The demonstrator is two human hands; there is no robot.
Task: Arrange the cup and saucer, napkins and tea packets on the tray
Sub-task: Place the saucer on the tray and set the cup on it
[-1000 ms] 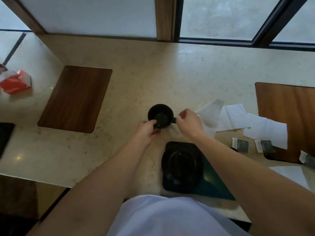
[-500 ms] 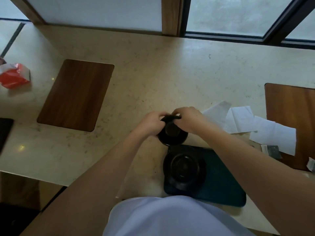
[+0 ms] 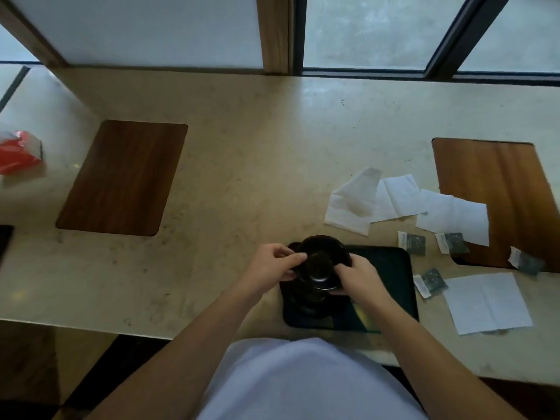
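Note:
A black cup (image 3: 318,267) is held between both hands over the black saucer (image 3: 325,242), which sits on the left part of the dark teal tray (image 3: 391,268). My left hand (image 3: 272,263) grips the cup's left side and my right hand (image 3: 357,278) its right side. I cannot tell whether the cup touches the saucer. White napkins (image 3: 353,204) (image 3: 454,216) lie spread on the counter beyond the tray, and one more napkin (image 3: 488,301) lies to its right. Several dark tea packets (image 3: 412,242) (image 3: 430,281) lie right of the tray.
A wooden placemat (image 3: 124,177) lies at the left and another wooden placemat (image 3: 497,195) at the right, partly under napkins and packets. A red packet (image 3: 18,153) sits far left. The counter's near edge (image 3: 121,328) runs in front of me; windows line the back.
Both hands brought the cup from the counter behind the tray toward me, and it is now over the saucer on the tray. The camera view shifted slightly.

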